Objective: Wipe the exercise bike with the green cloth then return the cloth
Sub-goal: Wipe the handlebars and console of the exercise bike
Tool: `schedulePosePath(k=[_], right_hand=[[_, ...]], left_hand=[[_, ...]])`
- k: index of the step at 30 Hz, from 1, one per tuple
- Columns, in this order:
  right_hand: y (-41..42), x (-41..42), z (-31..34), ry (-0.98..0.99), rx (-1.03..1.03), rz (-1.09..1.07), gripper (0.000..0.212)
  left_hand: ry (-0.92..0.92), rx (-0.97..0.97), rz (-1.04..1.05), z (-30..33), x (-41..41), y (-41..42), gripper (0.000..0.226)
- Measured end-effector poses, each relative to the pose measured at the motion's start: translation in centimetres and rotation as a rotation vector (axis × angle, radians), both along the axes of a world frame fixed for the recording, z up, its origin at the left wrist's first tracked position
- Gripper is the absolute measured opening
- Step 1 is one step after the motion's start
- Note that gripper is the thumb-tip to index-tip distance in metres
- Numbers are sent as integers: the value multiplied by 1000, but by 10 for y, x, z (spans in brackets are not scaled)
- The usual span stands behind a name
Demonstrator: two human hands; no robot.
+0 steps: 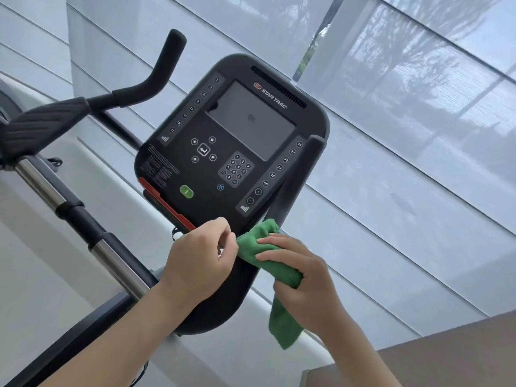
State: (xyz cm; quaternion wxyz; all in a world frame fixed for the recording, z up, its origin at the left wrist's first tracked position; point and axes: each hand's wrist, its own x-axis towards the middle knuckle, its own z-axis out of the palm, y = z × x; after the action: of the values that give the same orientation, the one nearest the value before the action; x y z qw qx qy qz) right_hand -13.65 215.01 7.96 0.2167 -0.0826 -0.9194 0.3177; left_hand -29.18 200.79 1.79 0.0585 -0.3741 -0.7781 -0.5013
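Note:
The exercise bike's black console (231,141) fills the middle of the view, with a dark screen, keypad and a green button. My right hand (298,275) grips the bunched green cloth (265,252) against the right handlebar (296,174) just below the console. One end of the cloth hangs down past my wrist. My left hand (198,261) sits to the cloth's left, fingers curled, pinching the cloth's edge near the console's lower rim.
The left handlebar (164,65) rises at the upper left beside a ribbed elbow pad (42,121). A chrome and black post (83,224) slants across the lower left. Window blinds (405,135) fill the background. A brown surface (446,356) lies at the lower right.

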Motion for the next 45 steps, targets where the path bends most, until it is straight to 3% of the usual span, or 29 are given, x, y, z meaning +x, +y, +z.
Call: schedulePosePath(k=[8, 12, 16, 21, 27, 29, 35, 39, 43, 45], right_hand=[[21, -27, 45, 339, 63, -109, 51], [5, -48, -4, 103, 244, -1, 41], [9, -49, -46, 170, 379, 22, 25], [29, -67, -27, 97, 452, 202, 14], [28, -97, -9, -178, 648, 233, 30], [29, -96, -13, -115, 631, 237, 28], [21, -73, -51, 412, 261, 2, 15], [9, -65, -65, 427, 158, -40, 16], [14, -51, -60, 342, 156, 50, 22], [20, -47, -54, 306, 169, 77, 21]], left_hand=[[19, -16, -2, 3, 4, 4, 15], [-40, 38, 42, 5, 5, 1, 22], [-18, 89, 39, 6, 7, -1, 28], [-15, 82, 23, -1, 4, 1, 31], [-82, 168, 39, -4, 1, 6, 29], [-112, 213, 45, -4, 0, 6, 22], [-117, 181, 48, -6, -1, 9, 28], [-77, 129, 41, -5, -1, 10, 31], [-84, 126, 9, -1, 1, 9, 16], [-86, 110, 7, 1, 0, 9, 19]])
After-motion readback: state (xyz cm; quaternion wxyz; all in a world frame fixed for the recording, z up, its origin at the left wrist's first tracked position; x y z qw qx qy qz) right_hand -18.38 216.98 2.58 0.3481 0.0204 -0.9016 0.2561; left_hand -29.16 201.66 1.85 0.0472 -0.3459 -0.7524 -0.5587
